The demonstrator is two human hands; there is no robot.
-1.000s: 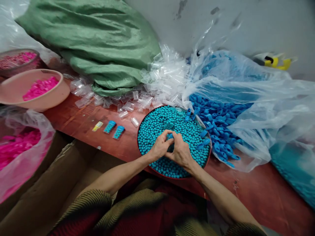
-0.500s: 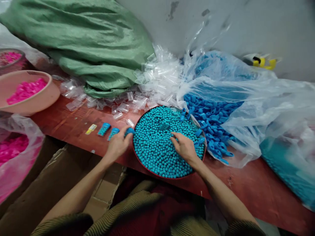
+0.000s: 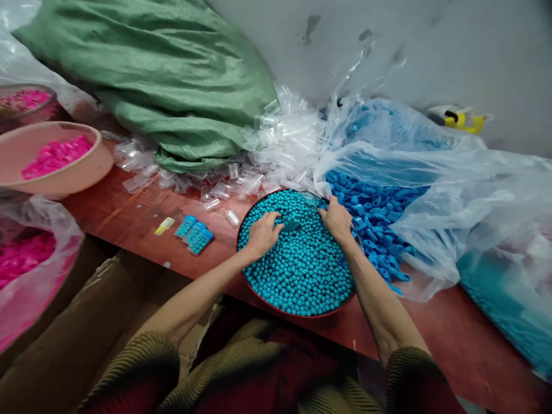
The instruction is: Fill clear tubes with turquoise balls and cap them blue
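A round red-rimmed tray (image 3: 297, 314) full of small turquoise beads (image 3: 297, 270) stands in front of me. Over its left part is my left hand (image 3: 262, 234), thumb and fingers apart, beside a clear container (image 3: 293, 223) half sunk in the beads. My right hand (image 3: 338, 219) is at the tray's upper right rim, fingers curled by the blue caps (image 3: 375, 224); whatever they grip is hidden. Left of the tray lie three bead-filled clear containers with blue caps (image 3: 200, 241), side by side.
Empty clear containers (image 3: 284, 138) are heaped behind the tray, beside a green sack (image 3: 172, 86). A plastic bag (image 3: 431, 161) spills blue caps at right. A pink bowl (image 3: 99, 167) holds pink pieces at left. A yellow-marked small piece (image 3: 164, 226) lies on the red table (image 3: 129, 213).
My left hand has set a blue-capped container beside the two others and moved right over the beads. My right hand has gone from the beads up to the tray's right rim.
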